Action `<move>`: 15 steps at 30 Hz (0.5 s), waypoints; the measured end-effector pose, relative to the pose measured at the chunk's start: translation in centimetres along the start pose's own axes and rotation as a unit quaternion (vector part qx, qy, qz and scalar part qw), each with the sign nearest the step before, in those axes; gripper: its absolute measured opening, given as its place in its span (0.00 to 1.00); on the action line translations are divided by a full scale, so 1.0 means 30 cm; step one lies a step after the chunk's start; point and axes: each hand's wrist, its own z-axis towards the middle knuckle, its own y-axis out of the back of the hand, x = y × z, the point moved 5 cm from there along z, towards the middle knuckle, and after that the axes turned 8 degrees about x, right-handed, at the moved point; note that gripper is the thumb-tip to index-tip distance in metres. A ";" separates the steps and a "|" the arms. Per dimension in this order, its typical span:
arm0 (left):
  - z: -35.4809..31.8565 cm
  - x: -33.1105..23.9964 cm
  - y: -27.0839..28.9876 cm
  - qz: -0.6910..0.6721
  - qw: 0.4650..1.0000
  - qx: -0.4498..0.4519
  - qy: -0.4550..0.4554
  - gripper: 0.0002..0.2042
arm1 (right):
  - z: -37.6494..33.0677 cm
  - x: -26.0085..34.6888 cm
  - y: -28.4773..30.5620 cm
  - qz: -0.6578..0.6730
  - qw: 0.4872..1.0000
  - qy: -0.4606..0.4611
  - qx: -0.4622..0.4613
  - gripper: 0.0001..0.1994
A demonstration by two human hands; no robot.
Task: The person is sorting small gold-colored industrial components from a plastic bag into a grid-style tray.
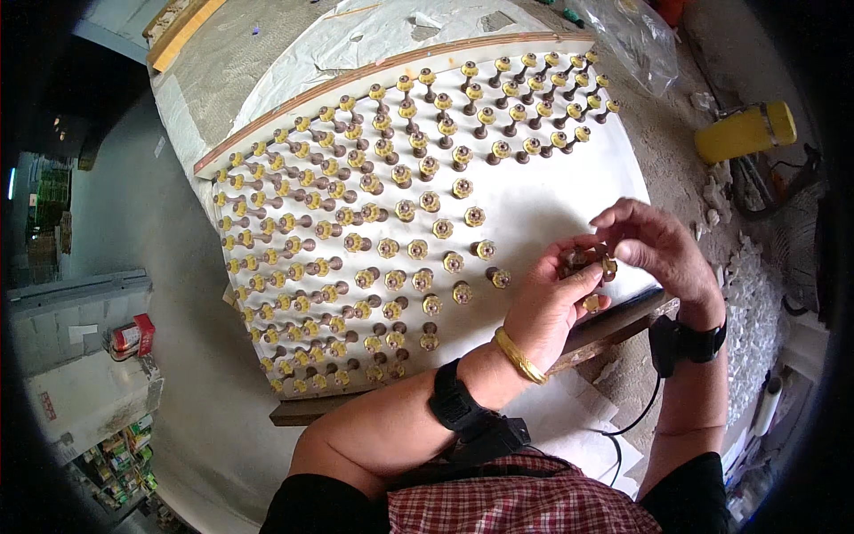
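Rows of small drawer knobs (442, 229), with faceted yellow heads on brown metal stems, stand on a white board (569, 191). Over the board's near right part, my left hand (556, 289) is closed around a few of these knobs. One held knob (609, 269) shows its yellow head by my fingertips, and another yellow head (591, 303) peeks out below my thumb. My right hand (663, 245) hovers against the left one, fingers curved and apart, thumb close to the held knob. What lies deeper in my left palm is hidden.
A wooden strip (382, 67) edges the board's far side; a dark wooden bar (614, 329) runs along the near side. Right of the board are a yellow cylinder (745, 132), clear plastic bags (627, 44) and a fan (796, 227). A cable hangs from my right wristband.
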 end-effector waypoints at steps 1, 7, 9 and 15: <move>-0.003 -0.001 0.001 -0.007 1.000 0.002 -0.011 0.13 | -0.014 -0.019 -0.013 -0.024 1.000 0.016 -0.002 0.13; 0.004 -0.001 -0.007 -0.041 0.999 0.009 0.004 0.11 | -0.075 -0.025 -0.018 -0.059 0.996 -0.011 -0.066 0.09; 0.009 -0.004 -0.006 -0.033 0.999 0.007 -0.004 0.10 | -0.094 -0.033 0.014 -0.093 0.991 -0.012 -0.099 0.08; 0.004 -0.015 0.004 -0.033 0.999 0.012 -0.009 0.11 | -0.072 -0.051 -0.016 -0.057 0.996 0.011 -0.072 0.15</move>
